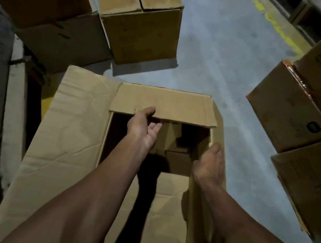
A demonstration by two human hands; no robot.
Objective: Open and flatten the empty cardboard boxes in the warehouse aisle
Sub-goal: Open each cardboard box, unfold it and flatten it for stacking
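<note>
On the aisle floor directly below the person, the open box point(83, 130) stands with flaps splayed, the left hand point(144, 127) pinching its far flap point(164, 103) and the right hand point(210, 164) gripping the right wall point(211, 137), seemingly to steady it for collapsing.

The open box point(75, 129) is plain brown corrugated cardboard, matt, its wide flap creased and wrinkled. The far flap point(164, 103) has a rough, torn edge. The closed cartons point(141, 20) behind are the same dull cardboard. A carton at right point(288, 111) carries glossy, crinkled tape along its edges. The floor point(217, 53) is smooth grey concrete with worn yellow paint point(281, 29).
</note>
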